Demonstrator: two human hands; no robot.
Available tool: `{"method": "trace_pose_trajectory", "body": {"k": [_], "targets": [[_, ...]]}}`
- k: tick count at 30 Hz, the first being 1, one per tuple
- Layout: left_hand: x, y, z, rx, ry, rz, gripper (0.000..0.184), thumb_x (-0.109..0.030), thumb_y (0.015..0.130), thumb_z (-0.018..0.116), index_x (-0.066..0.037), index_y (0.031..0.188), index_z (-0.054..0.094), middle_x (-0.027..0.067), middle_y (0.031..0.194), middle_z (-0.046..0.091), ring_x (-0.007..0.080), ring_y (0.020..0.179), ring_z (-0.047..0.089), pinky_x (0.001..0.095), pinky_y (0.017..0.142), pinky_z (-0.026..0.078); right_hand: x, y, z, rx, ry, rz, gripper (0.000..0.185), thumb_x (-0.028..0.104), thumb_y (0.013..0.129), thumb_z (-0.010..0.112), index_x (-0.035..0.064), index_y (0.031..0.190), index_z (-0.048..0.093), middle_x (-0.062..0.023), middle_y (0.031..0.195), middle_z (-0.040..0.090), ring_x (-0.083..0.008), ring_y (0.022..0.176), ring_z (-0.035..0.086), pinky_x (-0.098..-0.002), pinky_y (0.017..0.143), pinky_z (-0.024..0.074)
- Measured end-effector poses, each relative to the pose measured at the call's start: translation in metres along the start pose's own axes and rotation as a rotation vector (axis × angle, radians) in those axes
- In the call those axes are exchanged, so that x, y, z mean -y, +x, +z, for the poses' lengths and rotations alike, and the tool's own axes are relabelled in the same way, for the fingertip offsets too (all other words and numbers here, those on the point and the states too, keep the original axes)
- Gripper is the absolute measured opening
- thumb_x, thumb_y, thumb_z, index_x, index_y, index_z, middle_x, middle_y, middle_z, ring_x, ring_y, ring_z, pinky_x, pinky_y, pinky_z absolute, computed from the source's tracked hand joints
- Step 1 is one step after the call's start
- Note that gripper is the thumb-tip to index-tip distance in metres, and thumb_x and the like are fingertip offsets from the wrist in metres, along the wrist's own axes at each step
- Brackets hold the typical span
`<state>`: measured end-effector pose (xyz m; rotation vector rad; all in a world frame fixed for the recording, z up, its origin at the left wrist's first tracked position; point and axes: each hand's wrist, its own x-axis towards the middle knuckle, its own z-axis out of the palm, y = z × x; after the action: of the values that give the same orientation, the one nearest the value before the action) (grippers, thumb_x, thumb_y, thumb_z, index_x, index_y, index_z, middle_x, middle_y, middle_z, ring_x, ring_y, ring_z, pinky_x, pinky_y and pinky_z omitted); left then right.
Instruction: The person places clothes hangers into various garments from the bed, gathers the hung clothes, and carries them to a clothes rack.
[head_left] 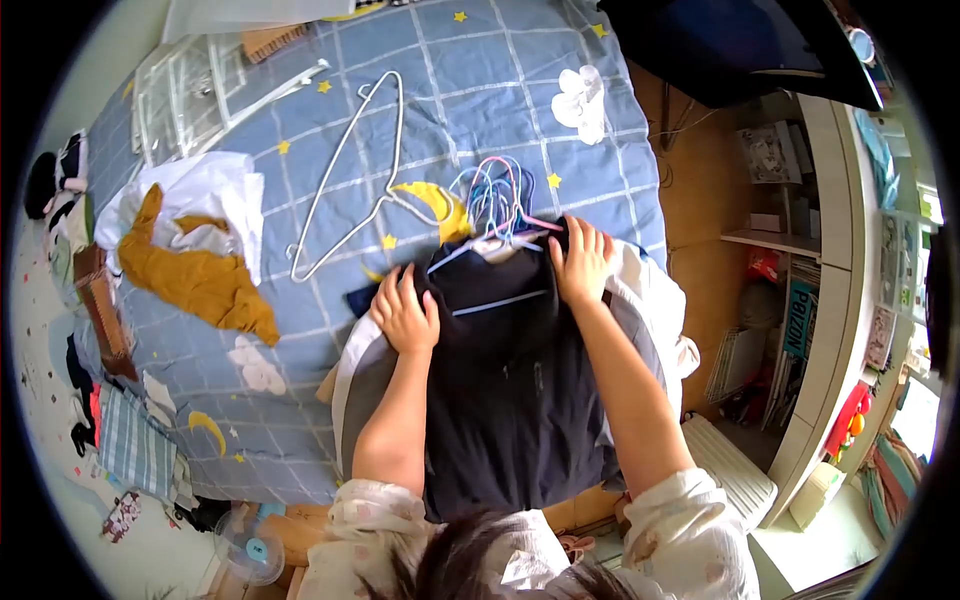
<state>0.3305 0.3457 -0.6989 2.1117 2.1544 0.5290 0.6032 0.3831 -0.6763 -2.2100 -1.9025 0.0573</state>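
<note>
A black top [500, 400] lies over a stack of garments at the bed's near edge, on a light blue hanger [500, 303] whose bar shows in its neck opening. My left hand [405, 312] grips the top's left shoulder, with fingers over the fabric. At the opposite shoulder, my right hand [583, 262] holds the cloth, its thumb beside the collar. Several hanger hooks [495, 195], blue and pink, bunch together just beyond the collar. White and grey clothes [655, 300] stick out beneath the black top. Their full shapes are hidden.
A bare white hanger [347, 150] lies on the blue checked bedspread [480, 90]. Left of it are a mustard garment [200, 280] and a white cloth [245, 190]. Clear plastic packaging [190, 90] lies at the far left. A dark screen [740, 50] and shelves [780, 240] stand right.
</note>
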Motion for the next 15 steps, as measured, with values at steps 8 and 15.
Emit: {"method": "trace_pose_trajectory", "body": {"k": [8,15], "targets": [[0.006,0.006,0.010,0.074,-0.032,0.003,0.047,-0.033,0.085,0.042,-0.010,0.125,0.050,0.0109,0.129,0.047,0.0325,0.118,0.042,0.0458,0.100,0.026,0.007,0.011,-0.010,0.070,0.089,-0.080,0.052,0.046,0.076,0.061,0.0206,0.122,0.057,-0.0102,0.120,0.049,-0.0267,0.114,0.045,-0.0478,0.103,0.0209],[0.006,0.007,0.009,0.083,-0.035,-0.006,0.046,-0.033,0.085,0.042,-0.011,0.124,0.051,0.0107,0.128,0.047,0.0317,0.117,0.042,0.0457,0.100,0.026,0.011,0.014,-0.006,0.054,0.066,-0.089,0.051,0.041,0.066,0.068,0.0181,0.111,0.060,-0.0091,0.115,0.050,-0.0265,0.113,0.045,-0.0503,0.102,0.0213]]}}
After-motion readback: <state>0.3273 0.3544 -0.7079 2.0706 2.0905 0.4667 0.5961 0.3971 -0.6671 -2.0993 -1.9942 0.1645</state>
